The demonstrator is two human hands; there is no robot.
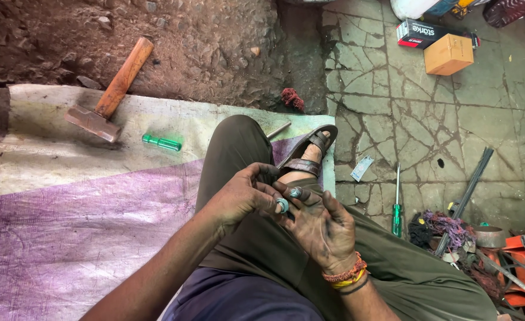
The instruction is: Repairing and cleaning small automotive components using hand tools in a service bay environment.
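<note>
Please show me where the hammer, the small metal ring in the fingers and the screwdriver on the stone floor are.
hammer (91, 120): head view, on its rusty head.
small metal ring (283, 205): head view, on its rim, between the fingers.
green-handled screwdriver (397, 217): head view, on its handle.

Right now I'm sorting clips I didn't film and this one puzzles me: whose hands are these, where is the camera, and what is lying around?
The single picture comes from a camera on the person's head, looking down at their own lap as they sit on the ground. The left hand and right hand meet over the knee, greasy, pinching small round metal parts between the fingers; what the parts are exactly is too small to tell. On the purple and white mat lie a hammer and a green handle. A green screwdriver lies on the cracked stone floor, with boxes farther off.
</note>
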